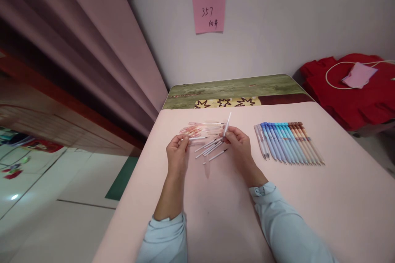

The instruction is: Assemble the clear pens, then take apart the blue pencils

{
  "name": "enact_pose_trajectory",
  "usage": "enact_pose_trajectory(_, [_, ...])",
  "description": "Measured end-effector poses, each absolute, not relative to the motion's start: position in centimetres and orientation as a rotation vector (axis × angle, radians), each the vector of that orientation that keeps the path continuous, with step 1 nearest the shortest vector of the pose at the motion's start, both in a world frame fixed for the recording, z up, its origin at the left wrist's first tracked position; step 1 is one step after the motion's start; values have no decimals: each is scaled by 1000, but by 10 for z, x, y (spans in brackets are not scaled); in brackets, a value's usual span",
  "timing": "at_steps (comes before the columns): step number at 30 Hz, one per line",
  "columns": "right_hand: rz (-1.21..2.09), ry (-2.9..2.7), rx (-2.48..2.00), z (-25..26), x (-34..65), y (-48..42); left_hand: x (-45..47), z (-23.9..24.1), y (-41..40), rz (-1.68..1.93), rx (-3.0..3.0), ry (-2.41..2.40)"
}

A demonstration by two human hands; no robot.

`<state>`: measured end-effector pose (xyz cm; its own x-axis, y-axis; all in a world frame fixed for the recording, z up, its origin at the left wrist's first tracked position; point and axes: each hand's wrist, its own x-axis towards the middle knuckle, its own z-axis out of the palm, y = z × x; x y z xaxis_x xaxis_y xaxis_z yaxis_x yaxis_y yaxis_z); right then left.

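My left hand (177, 150) pinches one end of a thin white pen refill (199, 138), whose dark tip points right. In my right hand (240, 146), thumb and fingers are closed on another white refill (227, 122), tilted upward. Between the hands, several loose white refills (212, 146) lie slanted on the pink tabletop, some with dark tips. Behind them is a small heap of clear pinkish pen parts (193, 130), partly hidden by my fingers. A transparent pen piece (207, 169) lies nearest to me, below the refills.
Right of my hand, a neat row of pens (286, 144) runs from pale and blue to brown. A green wood-patterned surface (234, 84) borders the pink cover (216, 222) at the wall. Red ruffled fabric (336, 102) is at the right, a curtain (101, 33) at the left.
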<state>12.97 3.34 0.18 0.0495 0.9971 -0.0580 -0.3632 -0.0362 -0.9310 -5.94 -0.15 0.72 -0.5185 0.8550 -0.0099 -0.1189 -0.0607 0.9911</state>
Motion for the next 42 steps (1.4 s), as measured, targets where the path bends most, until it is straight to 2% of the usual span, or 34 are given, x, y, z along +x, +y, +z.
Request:
enact_pose_trajectory(4, [1349,-874,-995,1,131,34,-62,4,2,1805,594,1304])
enact_pose_trajectory(8, [1354,-859,-992,0,131,34,-62,2,2,1834,555,1346])
enact_pose_trajectory(24, [1323,-891,-1016,-4,131,35,-66,-2,-6,1106,1568,1986])
enact_pose_trajectory(29, [1325,-888,-997,-2,130,34,-66,1,-6,1045,1668,2122])
enact_pose_trajectory(36, [1350,-854,-999,-2,131,34,-68,0,-5,1162,1566,2176])
enact_pose_trajectory(42, [1338,-877,-1010,-5,131,34,-66,3,-4,1067,1728,2182])
